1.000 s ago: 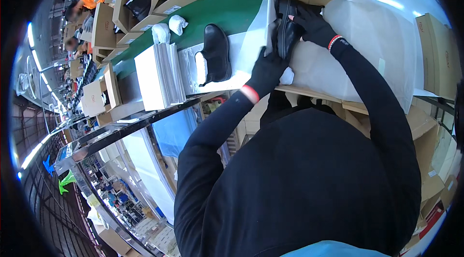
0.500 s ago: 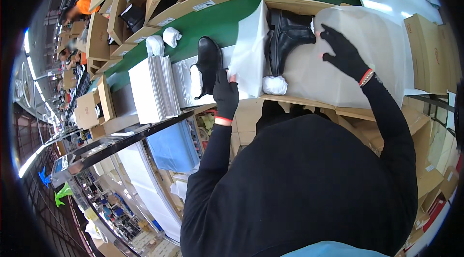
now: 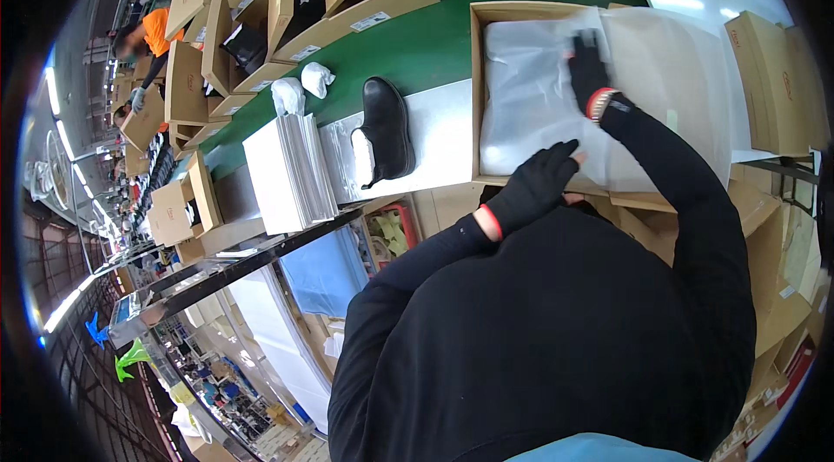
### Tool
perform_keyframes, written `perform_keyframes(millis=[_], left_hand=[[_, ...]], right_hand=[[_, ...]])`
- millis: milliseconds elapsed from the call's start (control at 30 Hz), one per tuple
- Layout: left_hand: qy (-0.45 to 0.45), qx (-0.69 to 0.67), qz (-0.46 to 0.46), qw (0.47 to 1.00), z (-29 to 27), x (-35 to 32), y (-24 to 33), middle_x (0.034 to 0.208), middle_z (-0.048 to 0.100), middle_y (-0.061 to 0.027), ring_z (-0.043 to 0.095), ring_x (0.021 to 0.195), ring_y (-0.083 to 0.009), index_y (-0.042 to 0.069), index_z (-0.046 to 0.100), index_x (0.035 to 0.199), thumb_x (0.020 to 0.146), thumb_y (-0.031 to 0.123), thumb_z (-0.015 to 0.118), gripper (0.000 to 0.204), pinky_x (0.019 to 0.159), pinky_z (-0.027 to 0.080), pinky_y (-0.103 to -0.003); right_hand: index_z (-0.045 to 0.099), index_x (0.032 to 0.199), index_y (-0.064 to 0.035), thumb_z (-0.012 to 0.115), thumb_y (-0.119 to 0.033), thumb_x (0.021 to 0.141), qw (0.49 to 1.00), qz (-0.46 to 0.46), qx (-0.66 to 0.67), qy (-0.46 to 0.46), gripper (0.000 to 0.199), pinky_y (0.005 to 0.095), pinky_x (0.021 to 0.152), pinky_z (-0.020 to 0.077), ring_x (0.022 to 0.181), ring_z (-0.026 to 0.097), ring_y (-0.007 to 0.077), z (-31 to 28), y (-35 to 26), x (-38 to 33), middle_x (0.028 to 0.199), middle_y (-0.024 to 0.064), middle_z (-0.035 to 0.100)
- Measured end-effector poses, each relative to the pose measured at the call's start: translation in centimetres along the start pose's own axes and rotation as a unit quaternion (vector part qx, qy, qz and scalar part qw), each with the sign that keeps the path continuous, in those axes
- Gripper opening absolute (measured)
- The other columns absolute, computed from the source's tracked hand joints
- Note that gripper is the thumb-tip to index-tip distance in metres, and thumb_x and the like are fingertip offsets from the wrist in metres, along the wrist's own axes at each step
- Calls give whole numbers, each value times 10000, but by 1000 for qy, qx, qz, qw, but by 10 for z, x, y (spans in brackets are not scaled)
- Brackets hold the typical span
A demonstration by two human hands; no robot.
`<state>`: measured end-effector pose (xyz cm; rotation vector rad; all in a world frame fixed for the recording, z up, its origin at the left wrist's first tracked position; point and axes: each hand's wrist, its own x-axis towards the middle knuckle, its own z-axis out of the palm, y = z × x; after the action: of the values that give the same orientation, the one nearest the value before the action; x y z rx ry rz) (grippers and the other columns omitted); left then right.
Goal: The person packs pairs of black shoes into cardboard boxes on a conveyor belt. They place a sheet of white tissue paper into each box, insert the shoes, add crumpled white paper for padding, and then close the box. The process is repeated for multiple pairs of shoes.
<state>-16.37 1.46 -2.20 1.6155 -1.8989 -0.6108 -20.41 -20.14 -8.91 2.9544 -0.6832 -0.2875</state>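
1. Left hand [image 3: 534,188], black-gloved, fingers flat and together, pressing white tissue paper [image 3: 556,97] at open cardboard shoebox [image 3: 476,89] near edge.
2. Right hand [image 3: 589,71] blurred atop paper, fingers seemingly spread.
3. Black boot [image 3: 387,128] lying left on worktop [image 3: 443,136].

- I count one black boot [image 3: 387,130] lying on the belt.
- I see two gloved hands, the left hand [image 3: 534,186] and right hand [image 3: 588,69], both on one sheet of white tissue paper [image 3: 530,97].
- One open cardboard box [image 3: 476,89] holds that sheet.
- Two crumpled paper wads [image 3: 301,87] lie beside one stack of white sheets [image 3: 287,171].
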Motion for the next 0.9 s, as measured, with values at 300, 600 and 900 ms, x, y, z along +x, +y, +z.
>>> perform_keyframes(millis=[300, 600, 900], left_hand=[[8, -36, -33, 999, -14, -41, -39, 1181, 600, -174, 583, 1062, -344, 5, 627, 1014, 836, 224, 655, 284, 881, 473, -406], [497, 132, -350, 783, -251, -281, -245, 1064, 638, -165, 606, 1017, -308, 13, 587, 1134, 828, 175, 680, 358, 876, 474, -369], [307, 262, -747, 528, -329, -467, -292, 1129, 653, -153, 587, 1093, -356, 72, 625, 1165, 600, 719, 691, 862, 966, 372, -526]], right_hand=[[328, 1449, -111, 854, -407, 531, 980, 32, -89, -173, 1099, 636, 1118, 87, 1423, 183, 370, -18, 9, 6, 1528, 164, 251], [349, 1438, -95, 772, -226, 726, 933, 17, 359, 23, 838, 479, 1117, 233, 1375, 314, 341, -46, -40, -55, 1459, 135, 394], [420, 1396, -86, 754, -190, 759, 920, -30, 388, 39, 727, 433, 1083, 312, 1281, 441, 309, -119, -139, -15, 1368, 139, 493]])
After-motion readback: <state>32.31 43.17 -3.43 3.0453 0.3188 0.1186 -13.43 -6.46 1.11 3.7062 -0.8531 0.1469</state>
